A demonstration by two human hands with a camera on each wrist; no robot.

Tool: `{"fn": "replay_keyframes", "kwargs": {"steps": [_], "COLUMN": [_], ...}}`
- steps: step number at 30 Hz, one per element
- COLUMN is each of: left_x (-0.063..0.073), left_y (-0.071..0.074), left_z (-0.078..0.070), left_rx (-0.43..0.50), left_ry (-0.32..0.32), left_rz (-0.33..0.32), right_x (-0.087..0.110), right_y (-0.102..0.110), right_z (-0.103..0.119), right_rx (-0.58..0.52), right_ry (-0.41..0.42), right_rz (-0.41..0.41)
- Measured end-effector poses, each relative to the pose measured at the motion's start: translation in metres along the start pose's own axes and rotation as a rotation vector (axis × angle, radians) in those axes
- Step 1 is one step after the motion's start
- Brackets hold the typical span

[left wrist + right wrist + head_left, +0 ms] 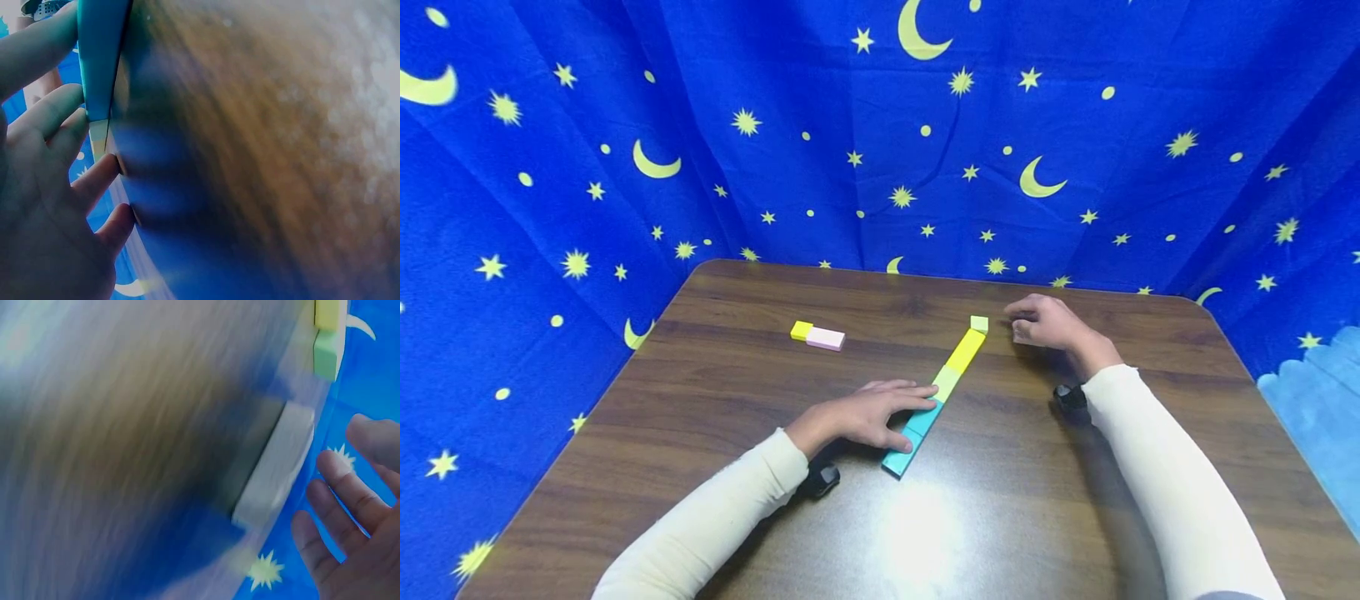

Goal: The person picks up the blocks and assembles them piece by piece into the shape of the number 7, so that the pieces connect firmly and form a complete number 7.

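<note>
My left hand is spread over the near part of a slanting row of flat blocks. Its thumb and fingers touch the teal blocks. Farther along come a pale green block and a yellow block. A small light green block sits turned at the far end. To its right, my right hand hovers with loosely bent fingers. Below those fingers, a whitish block shows in the right wrist view, apart from the fingertips.
On the left side of the brown wooden table, a yellow block touches a pale pink block. A blue curtain with moons and stars hangs around the table's back and sides.
</note>
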State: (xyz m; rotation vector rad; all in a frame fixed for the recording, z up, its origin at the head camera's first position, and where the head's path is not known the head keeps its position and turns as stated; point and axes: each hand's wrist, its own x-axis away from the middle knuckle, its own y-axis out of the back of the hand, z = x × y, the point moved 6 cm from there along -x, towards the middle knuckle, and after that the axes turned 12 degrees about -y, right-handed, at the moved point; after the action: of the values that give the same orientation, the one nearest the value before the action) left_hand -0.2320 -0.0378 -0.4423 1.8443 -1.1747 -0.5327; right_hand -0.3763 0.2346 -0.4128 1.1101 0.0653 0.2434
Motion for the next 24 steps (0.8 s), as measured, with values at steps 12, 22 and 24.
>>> {"fn": "replay_keyframes", "kwargs": {"steps": [12,22,24], "left_x": [0.001,0.000,0.000], "left_y": [0.000,0.000,0.001], "left_z": [0.001,0.000,0.000], "left_rx": [0.015,0.008,0.009], "left_ry": [0.004,-0.002,-0.003], "left_rz": [-0.004,-0.004,-0.006], "right_x": [0.012,0.016,0.017], "right_y": [0.003,-0.002,-0.002], "right_z": [-0.020,-0.012,-0.012], "right_rx": [0.012,0.094,0.114], "right_ry": [-0.030,0.099,0.113], "right_rz": [0.001,-0.052,-0.062]}}
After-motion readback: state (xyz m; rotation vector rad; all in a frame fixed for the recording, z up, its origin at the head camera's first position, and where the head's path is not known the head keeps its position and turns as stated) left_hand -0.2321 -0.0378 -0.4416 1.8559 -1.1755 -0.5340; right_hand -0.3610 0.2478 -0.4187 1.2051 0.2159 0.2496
